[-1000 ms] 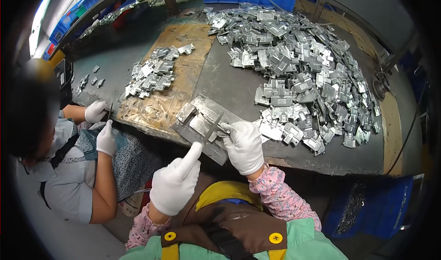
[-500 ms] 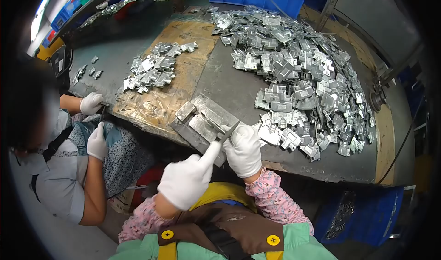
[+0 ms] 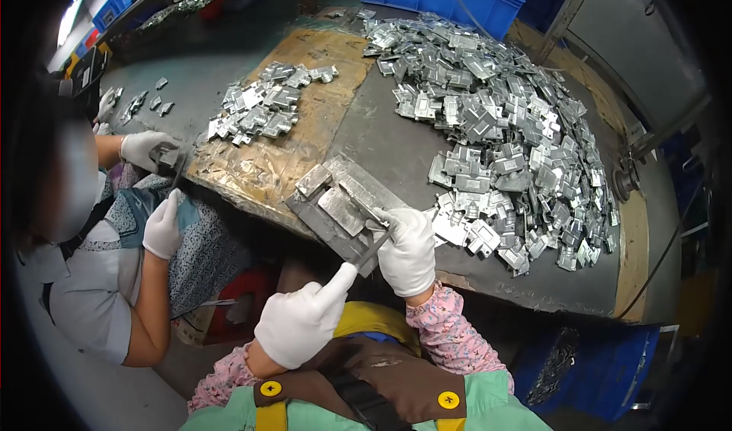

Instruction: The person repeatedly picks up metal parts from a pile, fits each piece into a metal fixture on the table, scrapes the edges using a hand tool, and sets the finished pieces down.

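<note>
My left hand [image 3: 301, 323], in a white glove, is closed around a thin flat file [image 3: 374, 253], its index finger stretched along it. The file slants up and right to my right hand [image 3: 406, 252]. That hand, also gloved, is closed on a small silvery metal part [image 3: 377, 224], mostly hidden by the fingers. Both hands are at the near edge of the bench, beside a heavy grey metal block [image 3: 343, 202] with raised pieces on top. To the right of my right hand lies a large heap of flat cast metal parts [image 3: 496, 141].
A smaller pile of metal parts [image 3: 259, 103] lies on brown board at the left. A co-worker's gloved hands [image 3: 162, 229] hold a part and a thin tool there. One blue crate [image 3: 442, 0] stands at the back, and a blue bin [image 3: 602, 370] sits below right.
The file and my left hand have moved down and left, away from the top of my right hand. My right hand stays near the block. The co-worker's upper hand has raised a part.
</note>
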Action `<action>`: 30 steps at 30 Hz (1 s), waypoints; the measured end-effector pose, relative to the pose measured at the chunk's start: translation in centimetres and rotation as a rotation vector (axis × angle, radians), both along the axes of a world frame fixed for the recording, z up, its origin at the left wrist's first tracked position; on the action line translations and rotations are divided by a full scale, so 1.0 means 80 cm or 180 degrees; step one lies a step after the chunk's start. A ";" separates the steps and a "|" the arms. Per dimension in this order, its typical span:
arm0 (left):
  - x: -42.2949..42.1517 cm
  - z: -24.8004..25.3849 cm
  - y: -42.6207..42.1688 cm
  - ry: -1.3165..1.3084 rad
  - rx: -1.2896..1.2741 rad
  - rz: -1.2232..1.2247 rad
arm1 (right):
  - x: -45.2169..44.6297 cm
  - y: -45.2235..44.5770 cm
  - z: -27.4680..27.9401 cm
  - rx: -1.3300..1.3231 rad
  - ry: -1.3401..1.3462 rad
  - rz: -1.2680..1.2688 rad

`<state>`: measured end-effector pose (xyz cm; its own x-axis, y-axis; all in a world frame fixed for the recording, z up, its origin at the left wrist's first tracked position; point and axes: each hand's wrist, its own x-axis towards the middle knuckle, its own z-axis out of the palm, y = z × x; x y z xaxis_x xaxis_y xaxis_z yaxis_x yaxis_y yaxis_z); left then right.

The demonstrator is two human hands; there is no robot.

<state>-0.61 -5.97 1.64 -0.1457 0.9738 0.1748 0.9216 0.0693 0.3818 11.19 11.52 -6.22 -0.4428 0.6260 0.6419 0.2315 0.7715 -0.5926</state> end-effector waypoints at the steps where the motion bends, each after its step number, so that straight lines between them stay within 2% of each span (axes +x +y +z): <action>1: -0.001 0.002 -0.008 -0.0016 -0.0013 0.0034 | 0.000 0.003 -0.011 -0.0218 -0.0011 0.0116; 4: -0.002 0.003 -0.014 -0.0017 -0.0016 0.0147 | 0.001 0.000 -0.005 -0.0111 -0.0116 0.0027; 9: 0.004 -0.012 0.043 -0.0018 0.0183 0.0140 | 0.002 0.000 -0.001 -0.0110 -0.0379 -0.0048; 13: 0.006 -0.026 0.053 -0.0638 0.0653 -0.0096 | -0.002 -0.002 -0.002 -0.0024 0.0277 -0.0117; 14: 0.003 -0.033 0.045 -0.0598 0.0645 -0.0219 | -0.002 -0.003 -0.001 -0.0339 0.0330 -0.0211; 16: 0.000 -0.037 0.029 -0.1464 0.1239 0.0025 | -0.005 -0.008 0.002 -0.1004 0.0449 -0.0434; 17: -0.003 -0.033 0.017 -0.1948 0.1034 0.0272 | -0.015 0.000 0.009 -0.0237 0.0202 -0.0608; 18: -0.011 -0.063 0.017 -0.1851 0.1557 0.0318 | -0.027 0.010 0.021 -0.0470 -0.0022 -0.0509; 19: -0.012 -0.065 0.016 -0.1986 0.1676 0.0444 | -0.045 0.019 0.059 -0.1213 -0.0326 -0.0396; 20: -0.014 -0.066 0.016 -0.2120 0.1793 0.0565 | -0.062 0.028 0.083 -0.1797 -0.0276 -0.0055; 21: -0.021 -0.055 0.007 -0.2215 0.1353 0.0716 | -0.080 0.030 0.102 -0.1897 0.0004 0.0276; 22: -0.022 -0.057 0.010 -0.2489 0.1543 0.0663 | -0.103 0.039 0.097 -0.2063 0.0337 0.0705; 24: -0.029 -0.069 0.008 -0.2453 0.1646 0.0732 | -0.117 0.039 0.101 -0.1919 0.0446 0.1161; 27: -0.036 -0.073 0.002 -0.2331 0.1522 0.0767 | -0.078 0.038 0.121 -0.0263 -0.0893 0.0312; 28: -0.038 -0.075 0.000 -0.2299 0.1460 0.0783 | -0.064 0.046 0.116 0.0296 -0.0845 0.0040; 29: -0.040 -0.077 -0.002 -0.2195 0.1404 0.0788 | -0.044 0.049 0.118 0.0280 -0.1170 -0.0331; 30: -0.042 -0.079 -0.003 -0.2096 0.1344 0.0795 | -0.020 0.058 0.107 0.0620 -0.1269 -0.0774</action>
